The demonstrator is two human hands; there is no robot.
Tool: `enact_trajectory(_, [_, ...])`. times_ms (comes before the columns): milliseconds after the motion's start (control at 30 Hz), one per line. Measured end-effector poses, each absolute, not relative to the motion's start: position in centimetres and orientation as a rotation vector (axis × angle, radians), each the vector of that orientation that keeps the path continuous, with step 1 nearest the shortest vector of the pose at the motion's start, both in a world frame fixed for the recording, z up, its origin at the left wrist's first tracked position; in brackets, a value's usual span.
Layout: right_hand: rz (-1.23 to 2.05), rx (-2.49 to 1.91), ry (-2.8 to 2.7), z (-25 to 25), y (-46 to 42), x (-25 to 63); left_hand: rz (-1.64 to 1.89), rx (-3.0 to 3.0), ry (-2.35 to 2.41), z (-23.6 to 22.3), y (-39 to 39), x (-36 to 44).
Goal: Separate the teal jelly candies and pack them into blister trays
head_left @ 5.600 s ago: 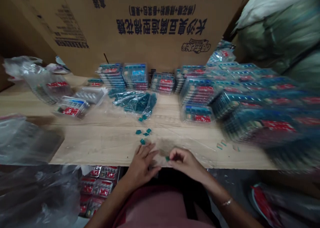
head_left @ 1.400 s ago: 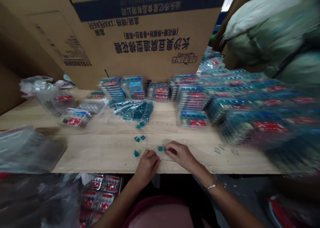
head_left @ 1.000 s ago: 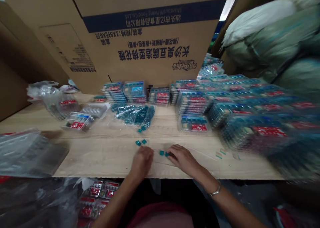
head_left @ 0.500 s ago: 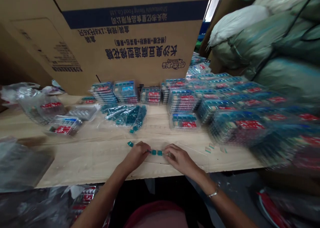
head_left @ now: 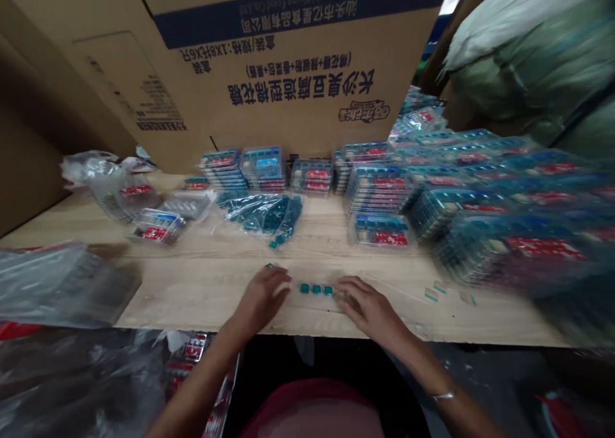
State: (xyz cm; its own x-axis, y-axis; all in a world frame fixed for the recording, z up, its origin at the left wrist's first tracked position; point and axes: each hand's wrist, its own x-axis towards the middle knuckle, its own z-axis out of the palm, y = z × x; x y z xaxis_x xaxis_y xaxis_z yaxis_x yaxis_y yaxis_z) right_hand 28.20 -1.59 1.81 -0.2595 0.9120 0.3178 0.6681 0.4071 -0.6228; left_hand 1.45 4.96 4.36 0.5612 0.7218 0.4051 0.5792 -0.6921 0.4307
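Note:
Three small teal square pieces [head_left: 316, 289] lie in a short row between my hands, over a faint clear sheet or tray whose outline I cannot make out. My left hand [head_left: 262, 298] is left of the row and apart from it, fingers curved with a gap between thumb and forefinger. A loose teal piece [head_left: 269, 266] peeks out just above its fingertips. My right hand [head_left: 368, 305] is at the row's right end, fingers bent together beside the last piece. What those fingertips grip is too blurred to name.
Behind the row lies a clear bag of teal pieces [head_left: 264, 212]. Stacked clear packs [head_left: 379, 191] stand at the back and right, before a large carton [head_left: 298, 118]. Clear plastic trays [head_left: 72, 281] lie at left. Small pale pieces [head_left: 432, 294] lie right of my right hand.
My left hand has drawn off the row towards the loose piece, its pinch loosened. Three teal pieces now show in the row where two showed. The view has swung left.

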Motion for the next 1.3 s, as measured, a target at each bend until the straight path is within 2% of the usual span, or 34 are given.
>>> enact_trajectory(67, [0.467, -1.292, -1.952, 1.9, -1.8, 27.8, 0.876, 2.512, 1.267, 5.1, 4.4, -0.8])
enact_trajectory(233, [0.516, -1.174, -2.023, 3.1, -1.6, 25.0, 0.334, 2.742, 1.339, 4.8, 2.7, -1.8])
enact_trajectory(300, [0.522, -1.141, -2.057, 3.5, -1.6, 23.8, 0.223, 2.76, 1.435, 4.1, 2.3, -1.0])
enact_trajectory(400, [0.601, -1.158, -2.04, 3.3, -2.0, 22.1, 0.247, 2.761, 1.462, 3.3, 2.3, -0.4])
enact_trajectory(533, [0.659, -1.233, -2.085, 2.8, -2.3, 19.3, 0.379, 2.722, 1.218, 3.1, 2.5, -0.8])
enact_trajectory(633, [0.664, -1.256, -2.12, 3.0, -2.2, 17.6, 0.565, 2.388, 1.228, 3.5, 2.0, -1.0])
enact_trajectory(767, [0.814, -1.172, -1.983, 3.6, -2.4, 17.6, 0.807, 1.59, 1.182, 4.2, 0.1, -0.2])
enact_trajectory(900, [1.097, -1.118, -1.773, 3.5, -3.5, 19.9, 0.747, 1.033, 1.002, 3.9, -1.8, 1.8])
enact_trajectory(1000, [1.271, -1.139, -1.671, 3.5, -4.6, 22.0, 0.598, 0.897, 0.921, 3.7, -2.5, 3.5])
enact_trajectory(1200, [1.315, -1.127, -1.66, 3.6, -6.3, 23.6, 0.293, 1.004, 0.754, 4.7, -2.0, 5.2])
enact_trajectory(1300, [1.402, -1.118, -1.551, 3.2, -6.4, 23.4, 0.286, 0.953, 0.677, 4.7, -1.7, 5.6])
